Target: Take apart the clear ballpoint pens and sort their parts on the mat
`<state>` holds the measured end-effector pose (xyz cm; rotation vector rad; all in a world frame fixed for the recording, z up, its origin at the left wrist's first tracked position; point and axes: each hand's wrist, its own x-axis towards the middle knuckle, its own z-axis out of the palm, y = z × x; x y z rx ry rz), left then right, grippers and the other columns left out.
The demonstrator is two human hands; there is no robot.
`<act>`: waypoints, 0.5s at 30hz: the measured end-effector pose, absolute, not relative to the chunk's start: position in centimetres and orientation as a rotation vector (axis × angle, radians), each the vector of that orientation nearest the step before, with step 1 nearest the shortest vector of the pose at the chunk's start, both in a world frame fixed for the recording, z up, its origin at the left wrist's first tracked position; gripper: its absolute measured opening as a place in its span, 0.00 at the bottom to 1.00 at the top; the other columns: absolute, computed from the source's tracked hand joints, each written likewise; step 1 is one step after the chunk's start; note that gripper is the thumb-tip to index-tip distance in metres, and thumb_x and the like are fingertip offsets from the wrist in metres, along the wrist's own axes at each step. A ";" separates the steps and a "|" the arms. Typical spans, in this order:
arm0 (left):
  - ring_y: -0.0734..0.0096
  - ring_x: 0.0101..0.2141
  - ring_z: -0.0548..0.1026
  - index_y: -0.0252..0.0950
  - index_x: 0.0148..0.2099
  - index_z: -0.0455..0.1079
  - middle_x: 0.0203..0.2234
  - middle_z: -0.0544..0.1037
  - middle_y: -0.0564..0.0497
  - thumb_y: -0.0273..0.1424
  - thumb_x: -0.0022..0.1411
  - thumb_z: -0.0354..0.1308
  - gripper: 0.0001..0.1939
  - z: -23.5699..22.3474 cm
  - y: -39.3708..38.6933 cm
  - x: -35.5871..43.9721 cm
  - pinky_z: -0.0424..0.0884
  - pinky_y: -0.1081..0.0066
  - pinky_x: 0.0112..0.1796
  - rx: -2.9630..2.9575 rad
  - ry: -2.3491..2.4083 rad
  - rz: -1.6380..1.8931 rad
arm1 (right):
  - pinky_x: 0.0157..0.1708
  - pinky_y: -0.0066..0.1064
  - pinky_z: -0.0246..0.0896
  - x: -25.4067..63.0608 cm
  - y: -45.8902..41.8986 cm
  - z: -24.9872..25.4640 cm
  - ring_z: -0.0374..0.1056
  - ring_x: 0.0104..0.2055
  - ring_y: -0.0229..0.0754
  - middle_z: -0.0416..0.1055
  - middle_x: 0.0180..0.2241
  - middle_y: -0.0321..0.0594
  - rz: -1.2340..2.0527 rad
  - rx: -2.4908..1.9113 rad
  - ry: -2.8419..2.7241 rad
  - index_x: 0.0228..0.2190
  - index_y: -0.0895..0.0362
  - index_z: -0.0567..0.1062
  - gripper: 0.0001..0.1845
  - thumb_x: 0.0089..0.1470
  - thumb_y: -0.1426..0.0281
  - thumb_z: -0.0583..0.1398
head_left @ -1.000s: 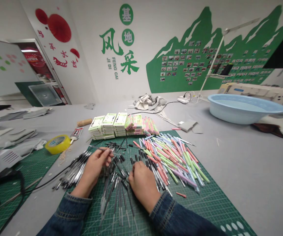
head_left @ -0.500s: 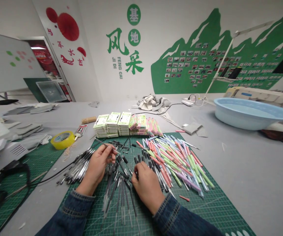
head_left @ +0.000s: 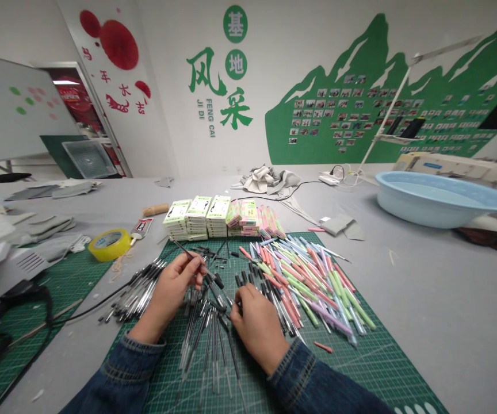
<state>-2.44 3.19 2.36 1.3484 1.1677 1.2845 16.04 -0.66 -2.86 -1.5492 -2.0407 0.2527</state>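
Boxes (head_left: 218, 214) just behind colourful pens (head_left: 302, 275)

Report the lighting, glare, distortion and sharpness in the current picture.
Head view: soft light, with pale glints along the silvery pens; head view: the blue basin looks stretched toward the right edge; head view: the wall photos are too small and soft to make out.

A pale wall (head_left: 164, 144) with a green mountain mural (head_left: 313, 154) rises behind a grey table (head_left: 421, 293), a whiteboard (head_left: 2, 129) at left.

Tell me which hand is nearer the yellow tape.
Left. The left hand is right of the yellow tape, apart from it; the right hand is farther right.
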 end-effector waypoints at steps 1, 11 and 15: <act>0.76 0.23 0.69 0.35 0.36 0.67 0.25 0.72 0.53 0.40 0.58 0.56 0.12 2.4 3.2 -2.5 0.68 0.75 0.24 1.358 1.179 1.275 | 0.31 0.29 0.54 16.0 -0.7 -2.9 0.66 0.33 0.40 0.68 0.31 0.38 0.255 -1.547 -2.041 0.28 0.56 0.68 0.04 0.50 0.77 0.56; 0.79 0.22 0.66 0.34 0.34 0.67 0.24 0.71 0.53 0.39 0.59 0.57 0.12 1.7 3.8 -3.3 0.66 0.79 0.21 1.111 1.138 1.246 | 0.32 0.28 0.53 15.9 -0.5 -3.1 0.64 0.32 0.39 0.67 0.30 0.38 0.295 -1.451 -2.039 0.28 0.56 0.68 0.04 0.51 0.77 0.55; 0.79 0.22 0.67 0.33 0.34 0.67 0.25 0.72 0.52 0.38 0.57 0.58 0.12 1.3 3.9 -3.4 0.70 0.77 0.22 1.028 1.103 1.214 | 0.32 0.28 0.53 15.9 -0.5 -3.2 0.64 0.33 0.39 0.67 0.30 0.37 0.296 -1.435 -2.036 0.28 0.56 0.68 0.05 0.50 0.78 0.56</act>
